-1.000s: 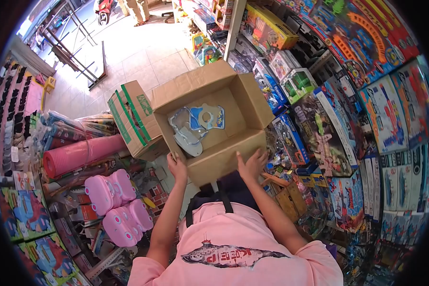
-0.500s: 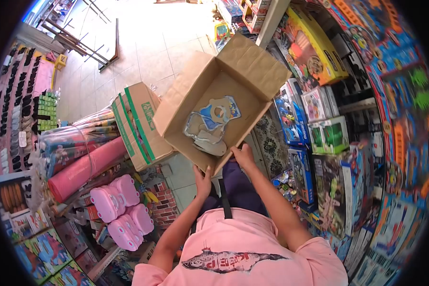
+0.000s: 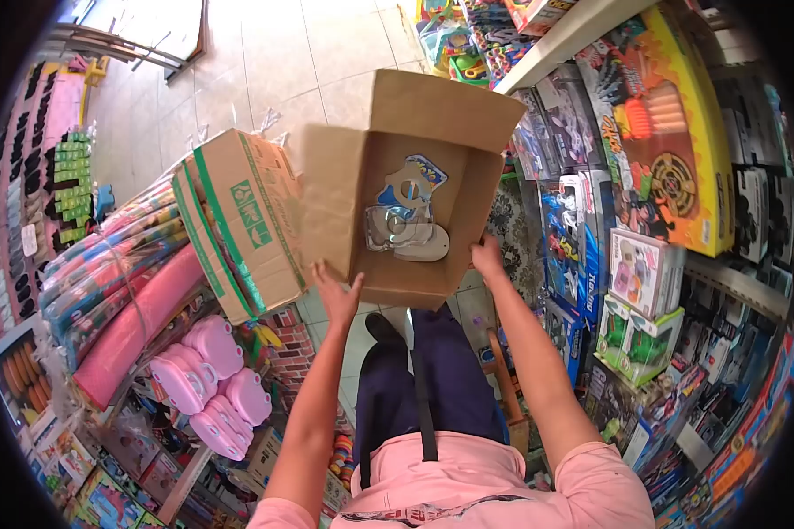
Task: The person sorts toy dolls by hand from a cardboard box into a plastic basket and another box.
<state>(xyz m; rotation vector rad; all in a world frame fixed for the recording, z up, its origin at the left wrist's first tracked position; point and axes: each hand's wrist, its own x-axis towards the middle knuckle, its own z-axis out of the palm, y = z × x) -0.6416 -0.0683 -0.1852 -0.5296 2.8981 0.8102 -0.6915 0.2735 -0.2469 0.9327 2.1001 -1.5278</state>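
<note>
An open cardboard box (image 3: 485,187) is held in front of me, its flaps spread outward. Inside lie several flat packaged pieces (image 3: 406,207), white, blue and clear; what they are I cannot make out. My left hand (image 3: 337,293) is at the box's near left corner, fingers spread against the left flap and the near wall. At the right near side, my right hand (image 3: 486,256) grips the box wall, its fingers partly hidden behind the cardboard.
A taped carton with green strips (image 3: 256,216) stands left of the box, beside wrapped rolls (image 3: 132,326) and pink cases (image 3: 216,379). Shelves of boxed toys (image 3: 582,238) line the right side. A metal frame (image 3: 141,48) stands at the far left.
The held box has turned more upright in view, its left flap now folded outward. My left hand has shifted left with fingers spread, and my right hand has moved right and up along the box.
</note>
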